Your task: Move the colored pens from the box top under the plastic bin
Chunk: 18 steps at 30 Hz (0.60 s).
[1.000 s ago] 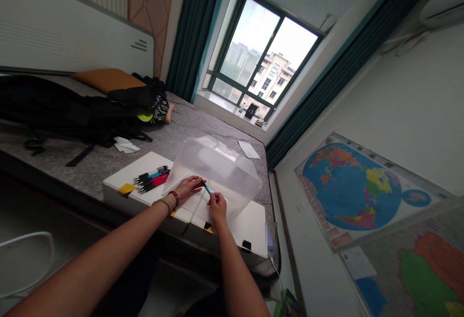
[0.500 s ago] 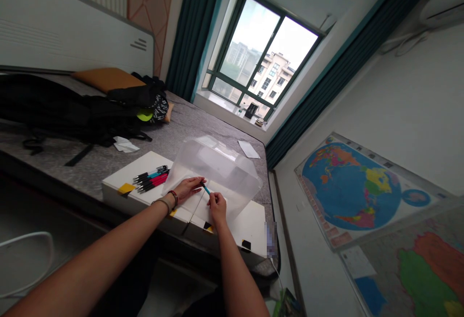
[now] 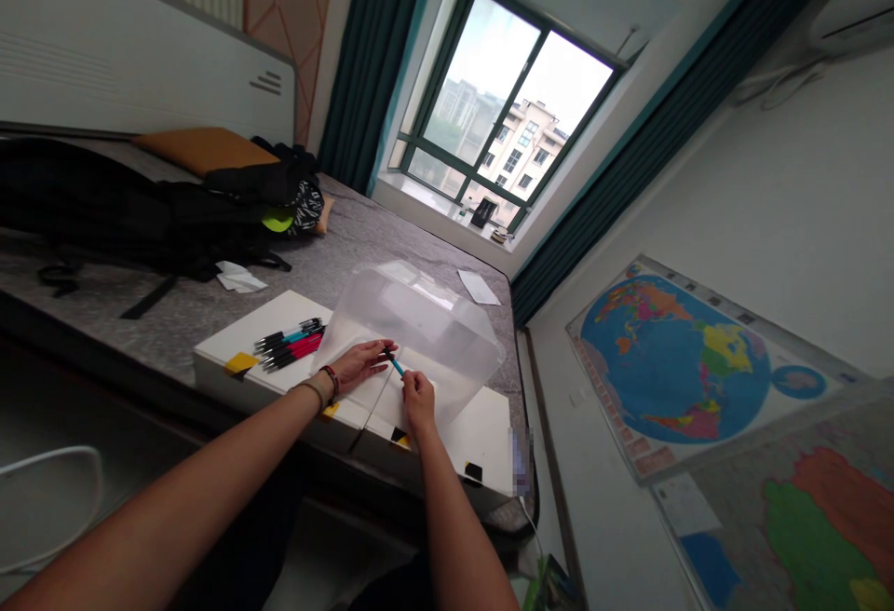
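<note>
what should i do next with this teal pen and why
Probably lay the teal pen beside the bunch of pens on the white board. Your left hand and right hand pinch it between them, and those similar pens lie just to the left.

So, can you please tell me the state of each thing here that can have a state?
Left hand: fingers at the pen's dark end.
Right hand: holding the pen.
Teal pen: held between both hands.
Translucent plastic bin: tilted, resting on the white box.
White box: lid shut.
Bundle of pens: lying on the white box.
Window: shut.
Curtain: drawn aside.
</note>
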Available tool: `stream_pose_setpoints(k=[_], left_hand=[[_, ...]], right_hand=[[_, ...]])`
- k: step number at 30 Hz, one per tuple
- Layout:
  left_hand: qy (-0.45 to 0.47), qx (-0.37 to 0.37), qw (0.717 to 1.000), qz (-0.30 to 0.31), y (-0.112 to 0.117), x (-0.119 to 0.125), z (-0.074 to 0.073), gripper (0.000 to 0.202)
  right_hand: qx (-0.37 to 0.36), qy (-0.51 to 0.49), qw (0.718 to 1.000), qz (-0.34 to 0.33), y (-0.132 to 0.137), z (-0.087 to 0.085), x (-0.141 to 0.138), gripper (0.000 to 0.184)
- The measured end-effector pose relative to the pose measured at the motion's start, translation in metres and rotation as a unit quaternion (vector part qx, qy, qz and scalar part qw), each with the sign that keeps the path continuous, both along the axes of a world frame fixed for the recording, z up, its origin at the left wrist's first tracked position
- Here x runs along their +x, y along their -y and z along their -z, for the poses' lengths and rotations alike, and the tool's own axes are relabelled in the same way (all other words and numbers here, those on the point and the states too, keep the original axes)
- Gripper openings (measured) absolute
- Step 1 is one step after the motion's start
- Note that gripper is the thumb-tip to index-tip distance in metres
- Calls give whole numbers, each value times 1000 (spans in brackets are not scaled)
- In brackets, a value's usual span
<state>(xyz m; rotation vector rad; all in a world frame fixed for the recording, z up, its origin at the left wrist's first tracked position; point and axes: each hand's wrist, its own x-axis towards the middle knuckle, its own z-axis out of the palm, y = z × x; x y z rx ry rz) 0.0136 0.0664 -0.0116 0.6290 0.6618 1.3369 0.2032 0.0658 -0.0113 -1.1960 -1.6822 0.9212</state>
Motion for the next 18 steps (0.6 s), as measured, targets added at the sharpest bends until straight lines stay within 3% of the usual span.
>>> stream_pose_setpoints(k=[8,18], left_hand=[[10,-11,999,-32,-2,-1,1,27],[11,-6,1000,-12,-2,-1,2,31]], right_hand=[[32,-13,999,9,1,2,-2,23],[26,26,999,28,2,0,-3,39]])
